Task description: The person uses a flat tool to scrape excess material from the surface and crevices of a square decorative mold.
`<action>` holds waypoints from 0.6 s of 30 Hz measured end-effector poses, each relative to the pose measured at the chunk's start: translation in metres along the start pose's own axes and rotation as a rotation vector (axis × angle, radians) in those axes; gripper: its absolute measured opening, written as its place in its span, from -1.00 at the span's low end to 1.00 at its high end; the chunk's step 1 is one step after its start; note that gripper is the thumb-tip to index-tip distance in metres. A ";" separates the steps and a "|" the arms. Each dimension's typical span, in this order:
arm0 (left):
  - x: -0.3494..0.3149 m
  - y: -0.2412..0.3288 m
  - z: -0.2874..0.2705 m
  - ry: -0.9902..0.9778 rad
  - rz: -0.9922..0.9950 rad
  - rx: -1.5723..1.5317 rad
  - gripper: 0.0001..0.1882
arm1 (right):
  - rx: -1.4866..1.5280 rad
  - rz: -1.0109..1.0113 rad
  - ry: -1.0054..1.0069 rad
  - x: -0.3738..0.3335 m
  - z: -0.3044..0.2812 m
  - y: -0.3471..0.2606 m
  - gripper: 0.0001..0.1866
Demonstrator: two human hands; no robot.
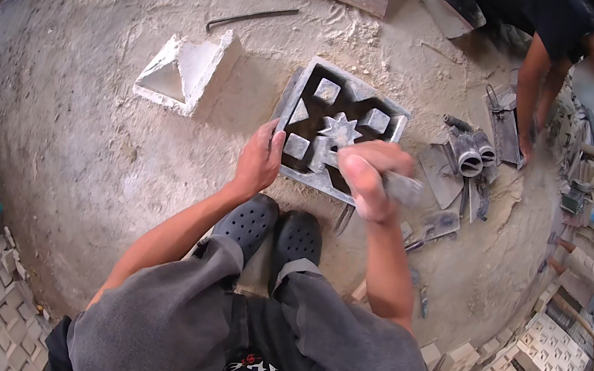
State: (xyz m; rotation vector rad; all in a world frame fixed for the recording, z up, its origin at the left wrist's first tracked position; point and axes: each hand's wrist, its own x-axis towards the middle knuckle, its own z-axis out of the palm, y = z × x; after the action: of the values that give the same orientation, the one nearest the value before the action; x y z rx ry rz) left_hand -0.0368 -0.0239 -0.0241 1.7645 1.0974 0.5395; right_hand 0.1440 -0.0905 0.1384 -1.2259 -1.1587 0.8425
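In front of my feet a square grey metal mould lies on the dusty floor, with raised blocks and a star shape in its middle. My left hand grips its left edge, thumb near the rim and fingers along the outer side. Over the mould's lower right part, my right hand is closed round a greyish hand tool, whose kind is too smeared by motion to tell. One end of it sticks out to the right of my fist. The other points down at the mould near the star.
A white broken-edged box-shaped piece and a bent metal rod lie at left. Right of the mould are metal tubes, plates and a trowel. A co-worker's arms reach down at upper right. Patterned blocks are stacked lower right.
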 end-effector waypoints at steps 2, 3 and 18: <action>-0.002 -0.001 -0.001 -0.004 -0.002 0.010 -0.59 | 0.097 0.004 0.107 -0.010 0.003 -0.011 -0.76; -0.001 0.000 0.000 -0.004 0.000 0.017 -0.59 | 0.116 -0.008 0.181 -0.013 0.005 -0.017 -0.77; -0.001 -0.001 0.003 -0.002 -0.022 -0.040 -0.56 | -0.130 -0.047 0.280 -0.023 0.016 0.022 -0.82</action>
State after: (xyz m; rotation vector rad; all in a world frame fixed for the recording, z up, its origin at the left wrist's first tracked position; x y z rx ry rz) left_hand -0.0351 -0.0258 -0.0258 1.7158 1.0962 0.5427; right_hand 0.1252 -0.1041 0.1117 -1.3692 -1.0216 0.5456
